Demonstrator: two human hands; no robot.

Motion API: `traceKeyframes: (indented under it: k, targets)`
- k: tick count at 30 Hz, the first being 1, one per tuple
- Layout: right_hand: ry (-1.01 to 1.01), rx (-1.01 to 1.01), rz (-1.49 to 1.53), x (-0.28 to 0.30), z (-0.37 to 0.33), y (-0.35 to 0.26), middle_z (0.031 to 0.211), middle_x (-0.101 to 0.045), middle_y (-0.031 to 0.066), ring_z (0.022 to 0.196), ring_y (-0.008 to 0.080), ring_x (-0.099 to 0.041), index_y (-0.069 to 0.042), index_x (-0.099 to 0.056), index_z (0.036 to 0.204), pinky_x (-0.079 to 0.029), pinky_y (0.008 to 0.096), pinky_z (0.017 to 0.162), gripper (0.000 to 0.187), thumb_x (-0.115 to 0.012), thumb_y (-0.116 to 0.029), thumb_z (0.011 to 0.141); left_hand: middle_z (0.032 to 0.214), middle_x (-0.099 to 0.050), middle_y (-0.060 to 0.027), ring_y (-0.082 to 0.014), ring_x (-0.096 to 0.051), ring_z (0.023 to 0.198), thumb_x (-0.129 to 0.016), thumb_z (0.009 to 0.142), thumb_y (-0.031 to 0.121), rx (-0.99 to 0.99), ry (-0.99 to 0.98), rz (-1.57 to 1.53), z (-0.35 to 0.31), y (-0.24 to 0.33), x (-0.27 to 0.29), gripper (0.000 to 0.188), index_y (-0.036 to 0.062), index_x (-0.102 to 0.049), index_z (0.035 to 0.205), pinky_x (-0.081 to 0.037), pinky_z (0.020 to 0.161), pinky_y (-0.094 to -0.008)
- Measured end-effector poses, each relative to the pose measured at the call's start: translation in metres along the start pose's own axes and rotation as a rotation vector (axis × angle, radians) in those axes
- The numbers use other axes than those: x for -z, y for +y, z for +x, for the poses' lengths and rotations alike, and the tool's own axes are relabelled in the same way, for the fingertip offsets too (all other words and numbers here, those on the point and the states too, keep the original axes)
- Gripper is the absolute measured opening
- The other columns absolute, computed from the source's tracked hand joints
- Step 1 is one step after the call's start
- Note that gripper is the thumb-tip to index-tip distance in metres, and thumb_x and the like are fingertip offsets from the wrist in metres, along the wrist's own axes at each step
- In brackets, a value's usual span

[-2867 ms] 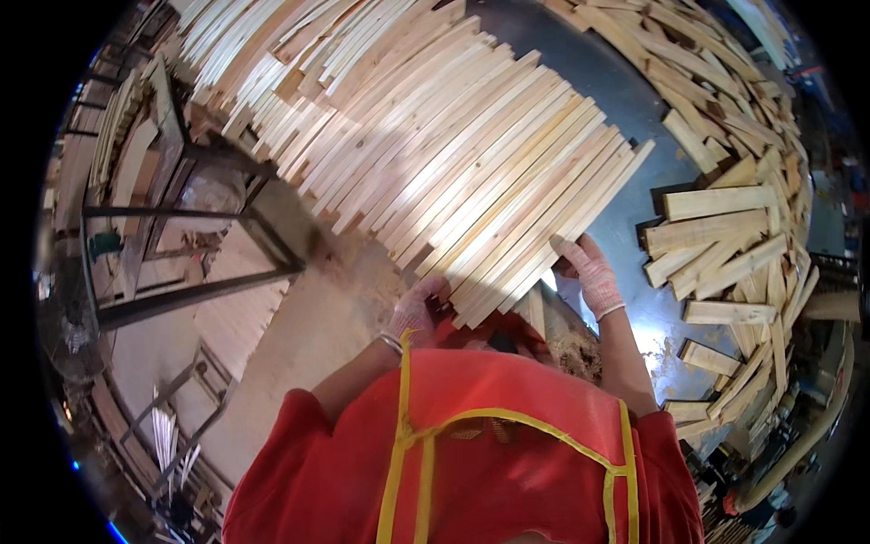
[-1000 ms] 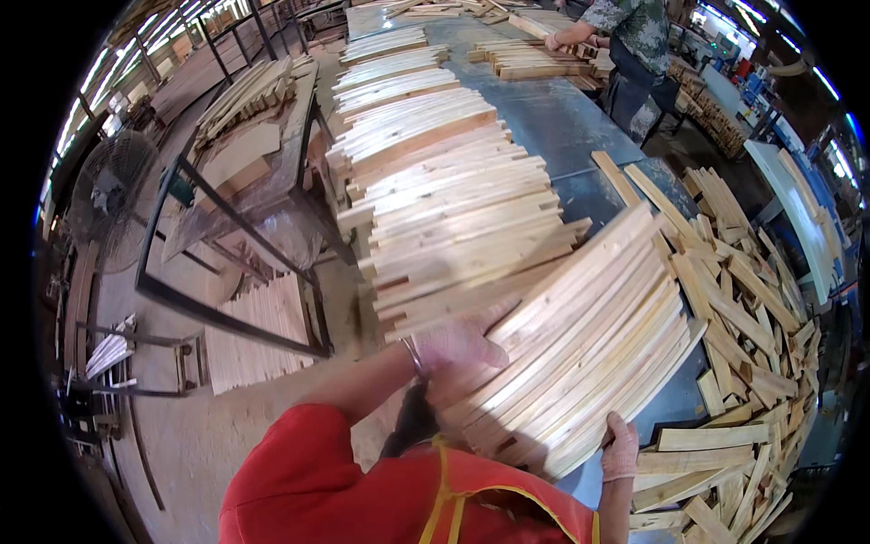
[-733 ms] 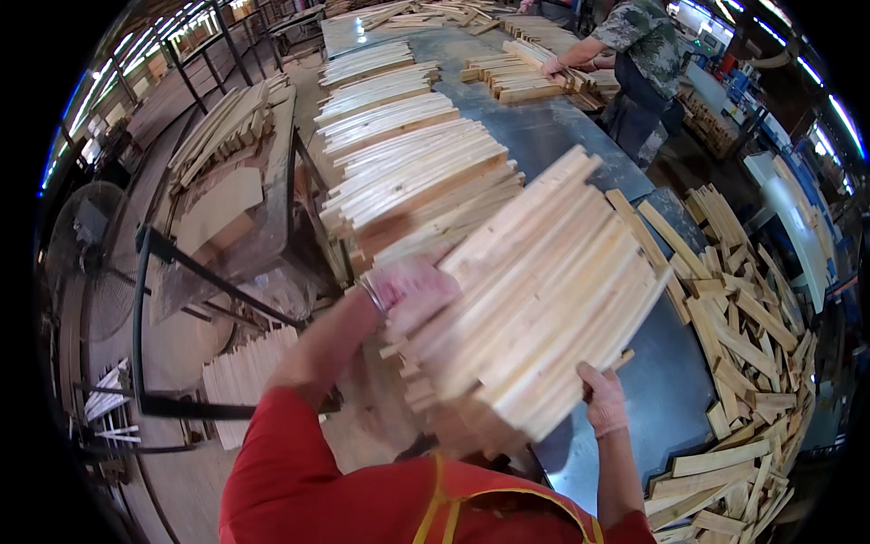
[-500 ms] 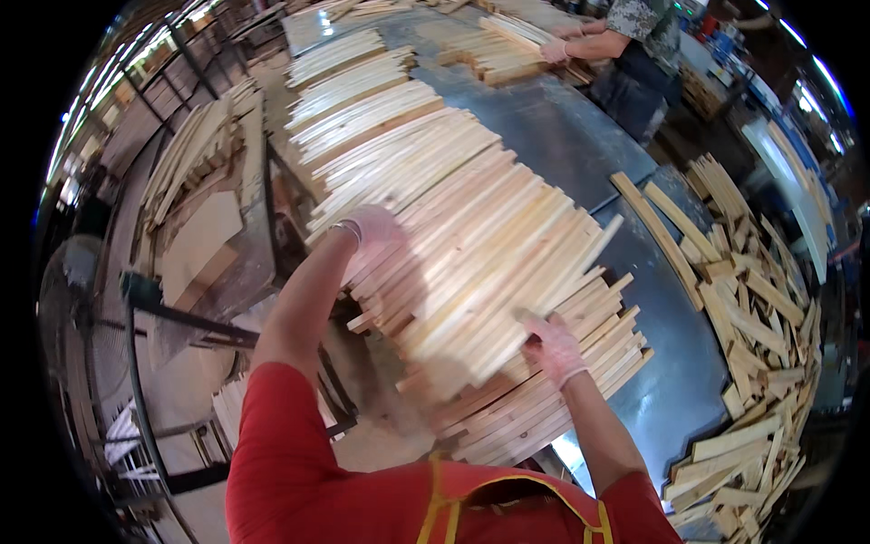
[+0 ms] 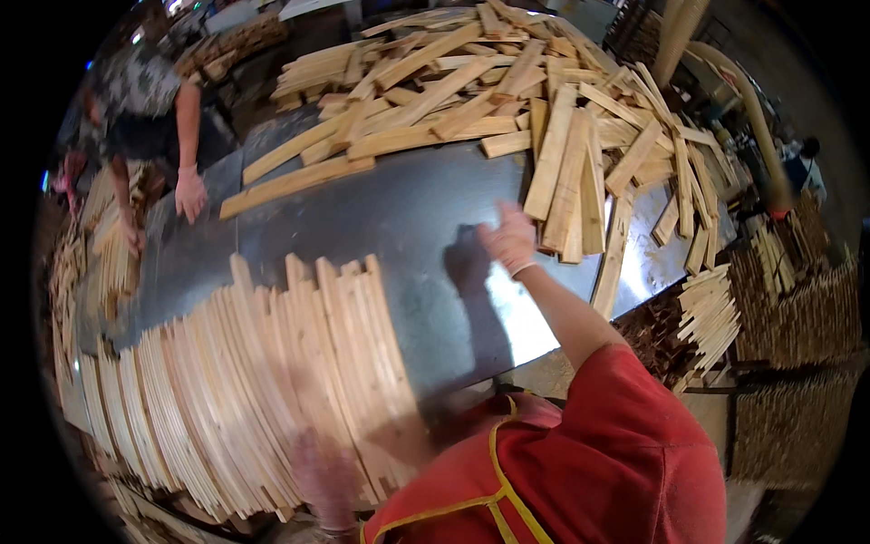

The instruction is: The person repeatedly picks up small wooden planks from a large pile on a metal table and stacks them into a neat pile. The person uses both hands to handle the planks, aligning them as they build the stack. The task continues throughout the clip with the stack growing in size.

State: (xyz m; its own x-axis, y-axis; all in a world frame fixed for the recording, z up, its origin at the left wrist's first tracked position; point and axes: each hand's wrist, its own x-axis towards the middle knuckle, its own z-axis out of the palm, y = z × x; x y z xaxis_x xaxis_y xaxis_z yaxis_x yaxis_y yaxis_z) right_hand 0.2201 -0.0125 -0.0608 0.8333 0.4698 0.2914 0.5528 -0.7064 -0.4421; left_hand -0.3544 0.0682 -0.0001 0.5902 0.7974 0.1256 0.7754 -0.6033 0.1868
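Observation:
My right hand [image 5: 510, 240], in a thin clear glove, reaches over the metal table beside the loose pile of wooden boards [image 5: 566, 159]. Its fingers are apart and nothing is in them; a dark shadow falls on the metal to its left. My left hand [image 5: 324, 476], gloved too, is smeared by motion at the near ends of a long row of pale wooden strips [image 5: 208, 390]. Whether its fingers grip a strip cannot be made out. These strips lie side by side at the table's near left, their far ends uneven.
Bare metal of the table [image 5: 417, 218] shows between row and pile. At the far left stands a co-worker [image 5: 149, 100], gloved hands near another batch of strips [image 5: 113, 258]. Stacked wood [image 5: 788, 408] and a strip bundle [image 5: 710, 317] are at the right.
My view has swung right toward the board pile. My right hand has left the strips and extends toward the pile. My left hand now sits at the strips' near ends.

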Motion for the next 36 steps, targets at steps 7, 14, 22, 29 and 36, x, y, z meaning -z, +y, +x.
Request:
traceKeyframes:
  k: [7, 14, 22, 29, 36]
  targets:
    - [0.022, -0.622, -0.015, 0.1, 0.088, 0.231, 0.134, -0.066, 0.0247, 0.12, 0.0428, -0.066, -0.001, -0.047, 0.145, -0.052, 0.0515, 0.103, 0.087, -0.079, -0.051, 0.082, 0.147, -0.057, -0.0199, -0.0407, -0.052, 0.138, -0.081, 0.084, 0.035, -0.106, -0.59, -0.131, 0.047, 0.245, -0.012, 0.076, 0.0085, -0.056, 0.151, -0.043, 0.115, -0.0516]
    - [-0.234, -0.652, 0.298, 0.099, 0.124, 0.282, 0.129, -0.07, 0.0286, 0.113, 0.0463, -0.071, -0.001, -0.031, 0.158, -0.058, 0.0479, 0.098, 0.099, -0.082, -0.032, 0.079, 0.155, -0.049, -0.0217, -0.0414, -0.046, 0.145, -0.079, 0.087, 0.036, -0.495, -0.323, -0.305, 0.161, 0.361, -0.121, 0.084, 0.0048, -0.046, 0.157, -0.039, 0.119, -0.0525]
    - [-0.205, -0.554, 0.5, 0.082, 0.099, 0.234, 0.152, -0.05, 0.0281, 0.137, 0.0407, -0.055, -0.002, -0.027, 0.165, -0.049, 0.0433, 0.112, 0.109, -0.083, -0.025, 0.074, 0.166, -0.037, -0.0236, -0.0409, -0.043, 0.15, -0.079, 0.085, 0.054, -0.208, -0.443, -0.308, 0.34, 0.537, -0.202, 0.109, 0.0032, -0.027, 0.167, -0.038, 0.123, -0.0465]
    - [-0.386, -0.66, 1.497, 0.103, 0.05, 0.217, 0.132, -0.063, 0.0157, 0.122, 0.0347, -0.064, -0.004, -0.039, 0.152, -0.06, 0.045, 0.098, 0.079, -0.074, -0.003, 0.081, 0.16, -0.046, -0.0227, -0.0373, -0.051, 0.145, -0.083, 0.087, 0.037, 0.062, -0.796, -1.183, 0.267, 0.521, -0.199, 0.103, 0.0004, -0.027, 0.165, -0.045, 0.118, -0.045]
    - [-0.955, -0.906, 1.662, 0.133, -0.088, 0.141, 0.137, -0.066, 0.0141, 0.123, 0.0282, -0.064, -0.005, -0.049, 0.15, -0.054, 0.0403, 0.105, 0.07, -0.076, -0.003, 0.086, 0.143, -0.064, -0.0136, -0.0212, -0.061, 0.131, -0.073, 0.094, 0.008, 0.497, -1.252, -1.967, 0.148, 0.382, -0.132, 0.066, 0.0002, -0.049, 0.155, -0.049, 0.113, -0.0387]
